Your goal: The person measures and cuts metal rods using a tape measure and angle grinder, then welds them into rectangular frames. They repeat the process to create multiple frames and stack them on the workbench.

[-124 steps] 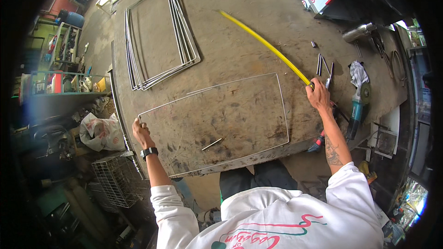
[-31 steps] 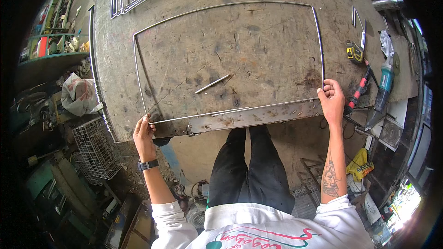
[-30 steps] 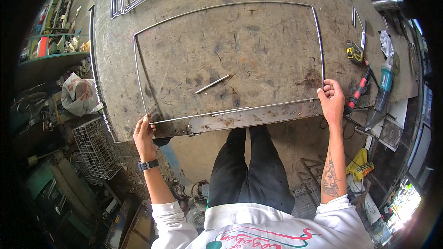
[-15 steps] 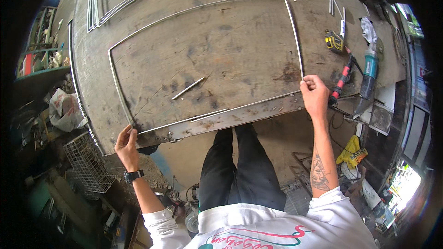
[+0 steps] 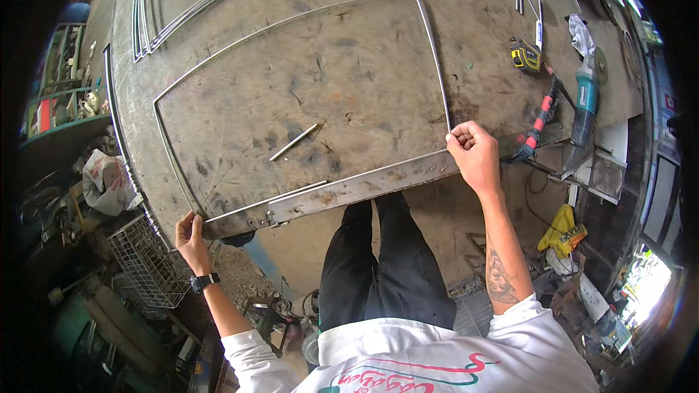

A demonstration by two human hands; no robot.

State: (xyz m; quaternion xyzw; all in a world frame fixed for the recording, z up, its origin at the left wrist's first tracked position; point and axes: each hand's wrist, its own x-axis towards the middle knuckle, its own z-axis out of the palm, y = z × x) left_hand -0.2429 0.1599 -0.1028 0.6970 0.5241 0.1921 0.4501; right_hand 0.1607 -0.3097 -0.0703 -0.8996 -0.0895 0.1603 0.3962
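Note:
A thin metal rod frame (image 5: 435, 51), bent into a large rectangle, lies on the worktable (image 5: 349, 94). Its near side shows two rod lengths running side by side for a short stretch left of the middle. My left hand (image 5: 192, 246) pinches the frame at its near left corner. At the near right corner, my right hand (image 5: 474, 153) is closed on the rod with thumb and fingers. Inside the rectangle rests a short loose rod (image 5: 293, 143), touched by neither hand. A flat metal strip (image 5: 364, 191) runs along the table's front edge, just below the near side.
Several bent rod frames (image 5: 200, 11) lie at the far left. Toward the right are a yellow and black tape measure (image 5: 526, 56), a red and black tool handle (image 5: 539, 122), a teal angle grinder (image 5: 585, 105) and short rods (image 5: 539, 25). A wire basket (image 5: 149, 262) stands below left.
Both hands have shifted the rod frame leftward and slightly toward me across the table. The short loose rod has stayed in place.

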